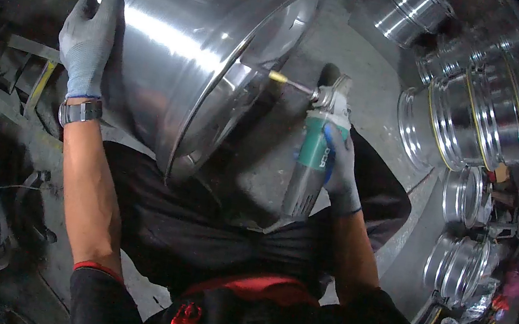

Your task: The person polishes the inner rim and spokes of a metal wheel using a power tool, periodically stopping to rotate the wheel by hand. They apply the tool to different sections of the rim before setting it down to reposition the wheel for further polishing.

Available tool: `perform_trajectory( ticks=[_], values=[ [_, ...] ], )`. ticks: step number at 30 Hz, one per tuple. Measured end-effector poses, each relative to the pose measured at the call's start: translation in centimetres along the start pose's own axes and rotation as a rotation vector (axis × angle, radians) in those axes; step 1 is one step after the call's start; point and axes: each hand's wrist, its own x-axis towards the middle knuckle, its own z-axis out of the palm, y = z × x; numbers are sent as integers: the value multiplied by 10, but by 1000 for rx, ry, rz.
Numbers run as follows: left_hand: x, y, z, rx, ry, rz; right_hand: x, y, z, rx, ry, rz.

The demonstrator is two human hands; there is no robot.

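A large shiny metal wheel rim [177,36] lies tilted above my lap, its open face turned right. My left hand [89,36], in a grey glove, rests against the rim's left side, thumb and fingers apart. My right hand [341,167], also gloved, is wrapped round the green and grey body of a power grinder [315,150]. From the grinder's head a thin shaft with a yellow tip [278,77] points left at the rim's open face. Whether the tip touches the metal cannot be made out.
Several polished rims [474,120] are stacked at the right, with smaller ones [455,268] below them. Another rim [414,14] stands at the top right. A metal frame [33,48] and dark parts lie at the left. Mixed items [517,281] fill the right edge.
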Motion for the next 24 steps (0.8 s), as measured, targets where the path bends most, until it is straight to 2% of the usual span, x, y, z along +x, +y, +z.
perform_trajectory(
  ticks=[2,4,6,10,13,16,24],
  values=[
    [-3,-5,0,4,-17,-18,0,-4,7,-55,70,-73],
    [-7,-6,7,28,72,70,0,-5,8,-73,88,-124],
    [-4,5,5,18,38,64,0,-11,14,-71,145,-184],
    [-1,22,4,63,44,82,-5,-5,12,-106,137,-195],
    [14,23,18,15,40,157,-7,-7,16,-66,191,-145],
    [17,17,25,3,51,167,-7,-11,18,-47,159,-63],
    [7,11,16,22,109,194,-12,-8,34,-103,234,-187]
  ],
)
